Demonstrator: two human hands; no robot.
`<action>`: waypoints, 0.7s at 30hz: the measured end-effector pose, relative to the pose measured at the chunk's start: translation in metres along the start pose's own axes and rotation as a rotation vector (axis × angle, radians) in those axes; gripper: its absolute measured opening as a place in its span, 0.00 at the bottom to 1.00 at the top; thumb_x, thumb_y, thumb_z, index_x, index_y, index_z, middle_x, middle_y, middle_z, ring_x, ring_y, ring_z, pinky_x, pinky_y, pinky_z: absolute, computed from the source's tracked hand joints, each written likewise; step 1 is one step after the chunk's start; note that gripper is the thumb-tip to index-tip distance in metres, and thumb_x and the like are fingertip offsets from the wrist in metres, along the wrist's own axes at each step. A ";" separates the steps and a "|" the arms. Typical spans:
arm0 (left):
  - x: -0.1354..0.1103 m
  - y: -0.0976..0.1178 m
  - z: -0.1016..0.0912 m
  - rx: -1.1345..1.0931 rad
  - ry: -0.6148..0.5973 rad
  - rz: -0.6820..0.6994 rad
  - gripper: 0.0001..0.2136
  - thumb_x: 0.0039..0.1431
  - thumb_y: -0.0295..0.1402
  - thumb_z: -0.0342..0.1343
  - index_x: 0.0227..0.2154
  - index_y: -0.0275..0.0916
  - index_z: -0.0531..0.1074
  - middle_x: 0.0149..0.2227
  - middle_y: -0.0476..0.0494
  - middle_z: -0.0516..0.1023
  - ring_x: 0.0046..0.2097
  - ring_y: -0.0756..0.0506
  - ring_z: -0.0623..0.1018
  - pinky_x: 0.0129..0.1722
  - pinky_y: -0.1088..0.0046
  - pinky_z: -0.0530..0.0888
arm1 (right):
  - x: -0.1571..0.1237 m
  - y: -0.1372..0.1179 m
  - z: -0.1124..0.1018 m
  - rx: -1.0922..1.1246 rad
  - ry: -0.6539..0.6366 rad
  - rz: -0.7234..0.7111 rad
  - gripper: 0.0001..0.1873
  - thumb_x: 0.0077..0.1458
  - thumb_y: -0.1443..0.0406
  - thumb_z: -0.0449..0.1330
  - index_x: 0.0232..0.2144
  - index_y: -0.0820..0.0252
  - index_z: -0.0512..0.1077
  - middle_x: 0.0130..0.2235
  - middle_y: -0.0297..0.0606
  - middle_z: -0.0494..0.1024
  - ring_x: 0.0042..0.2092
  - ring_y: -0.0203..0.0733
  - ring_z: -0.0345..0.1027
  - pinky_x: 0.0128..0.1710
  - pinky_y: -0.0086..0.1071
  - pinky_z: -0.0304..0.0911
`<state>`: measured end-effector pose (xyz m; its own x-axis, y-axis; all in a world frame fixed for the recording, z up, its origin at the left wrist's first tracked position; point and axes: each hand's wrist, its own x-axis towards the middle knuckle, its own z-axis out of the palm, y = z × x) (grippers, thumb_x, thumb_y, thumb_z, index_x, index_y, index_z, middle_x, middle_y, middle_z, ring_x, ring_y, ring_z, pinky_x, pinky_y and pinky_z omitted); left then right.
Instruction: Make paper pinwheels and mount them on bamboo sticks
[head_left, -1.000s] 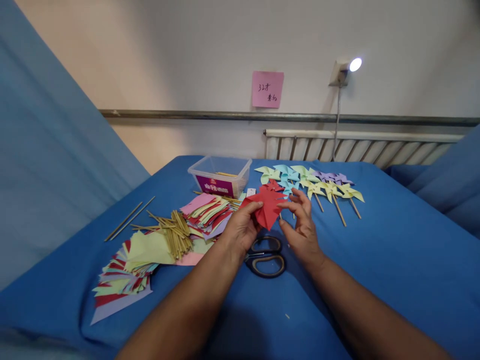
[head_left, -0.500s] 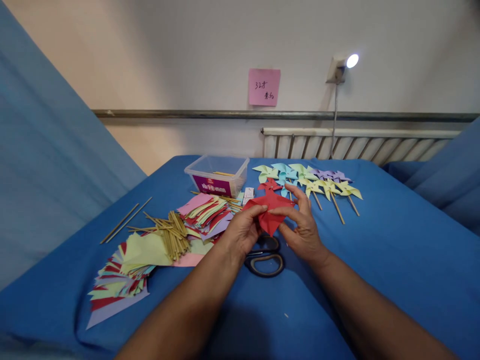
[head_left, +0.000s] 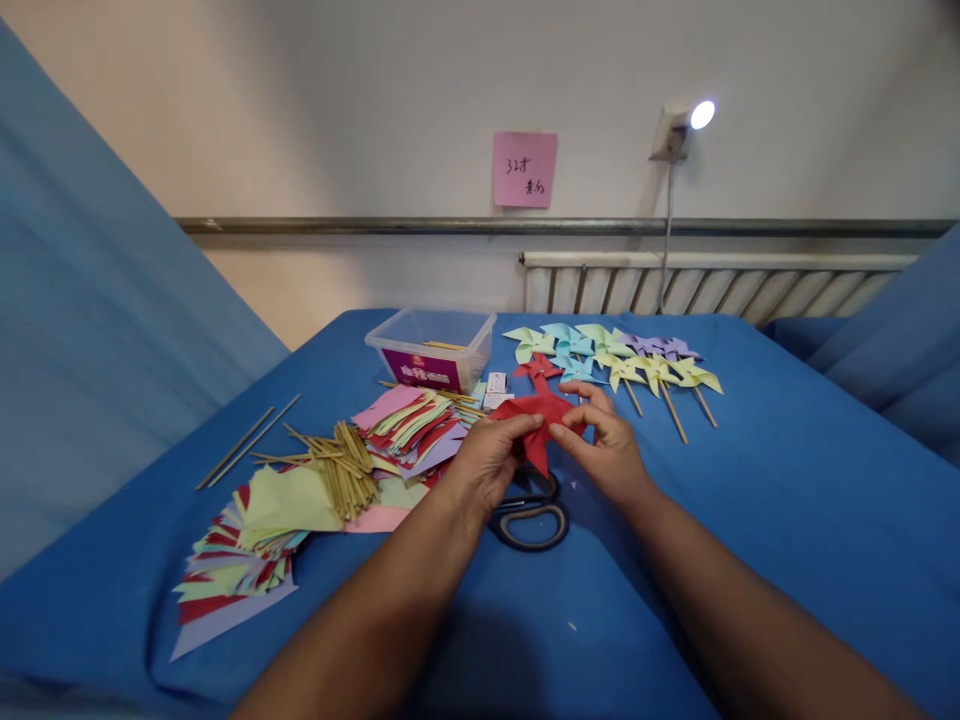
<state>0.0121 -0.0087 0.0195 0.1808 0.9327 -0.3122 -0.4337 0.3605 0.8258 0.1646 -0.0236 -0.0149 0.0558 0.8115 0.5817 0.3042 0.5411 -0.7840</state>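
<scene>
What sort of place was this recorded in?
Probably a makeshift craft corner in an indoor room: paper pinwheels lie on a blue-covered table, blue curtains hang at both sides, and a radiator runs along the wall.

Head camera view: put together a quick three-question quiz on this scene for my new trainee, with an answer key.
1. Multiple choice. What colour is the folded paper held between the left hand and the right hand?
A) Yellow
B) Red
C) Purple

2. True or false: the black-handled scissors lie on the blue cloth.

3. Fill in one word: in the picture, the assembled pinwheels lie to the ____ of the clear plastic box.

Key: 1. B; 2. True; 3. right.
</scene>
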 end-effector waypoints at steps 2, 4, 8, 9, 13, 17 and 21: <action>-0.001 0.000 0.001 0.003 -0.007 0.008 0.08 0.41 0.24 0.68 0.26 0.37 0.77 0.26 0.45 0.79 0.26 0.48 0.75 0.29 0.71 0.71 | 0.000 0.003 0.001 0.049 0.000 0.060 0.09 0.52 0.61 0.66 0.23 0.56 0.72 0.51 0.43 0.74 0.54 0.52 0.67 0.55 0.48 0.58; -0.002 0.000 0.002 0.015 -0.019 0.013 0.08 0.40 0.24 0.68 0.27 0.36 0.78 0.27 0.44 0.80 0.27 0.47 0.75 0.28 0.71 0.72 | 0.001 0.005 0.001 0.082 -0.004 0.099 0.10 0.51 0.61 0.66 0.22 0.57 0.72 0.50 0.44 0.74 0.54 0.52 0.67 0.55 0.48 0.58; -0.002 0.000 0.001 0.053 -0.047 0.028 0.08 0.40 0.25 0.69 0.26 0.37 0.77 0.26 0.44 0.80 0.26 0.47 0.75 0.27 0.71 0.71 | 0.003 0.005 -0.002 0.103 -0.015 0.135 0.12 0.50 0.59 0.67 0.21 0.56 0.71 0.48 0.43 0.75 0.53 0.52 0.67 0.55 0.47 0.58; -0.002 -0.001 0.001 0.059 -0.049 0.031 0.08 0.40 0.25 0.69 0.25 0.37 0.77 0.26 0.44 0.79 0.25 0.47 0.75 0.26 0.71 0.71 | 0.003 0.004 -0.002 0.105 -0.027 0.133 0.12 0.49 0.59 0.67 0.21 0.56 0.71 0.48 0.43 0.75 0.54 0.52 0.67 0.55 0.47 0.58; -0.001 -0.002 0.000 0.066 -0.049 0.023 0.07 0.41 0.25 0.69 0.25 0.36 0.77 0.25 0.43 0.79 0.23 0.48 0.73 0.26 0.70 0.70 | 0.004 0.003 -0.004 0.115 -0.069 0.134 0.11 0.49 0.60 0.67 0.21 0.56 0.72 0.49 0.44 0.74 0.54 0.51 0.67 0.56 0.47 0.57; -0.002 -0.001 0.001 0.055 -0.036 -0.008 0.08 0.41 0.25 0.69 0.27 0.37 0.78 0.26 0.42 0.79 0.24 0.46 0.75 0.28 0.69 0.72 | 0.005 0.005 -0.004 0.131 -0.086 0.162 0.11 0.48 0.59 0.67 0.20 0.56 0.72 0.47 0.43 0.76 0.53 0.51 0.68 0.56 0.48 0.57; -0.004 0.000 0.002 0.086 -0.032 -0.019 0.10 0.40 0.27 0.70 0.29 0.38 0.78 0.27 0.42 0.80 0.26 0.45 0.77 0.28 0.69 0.73 | 0.006 0.008 -0.004 0.165 -0.102 0.210 0.12 0.47 0.59 0.67 0.19 0.55 0.71 0.45 0.42 0.77 0.53 0.51 0.68 0.55 0.49 0.57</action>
<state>0.0130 -0.0121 0.0216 0.2172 0.9242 -0.3141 -0.3524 0.3743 0.8577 0.1715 -0.0149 -0.0166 0.0026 0.9233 0.3842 0.1372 0.3802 -0.9147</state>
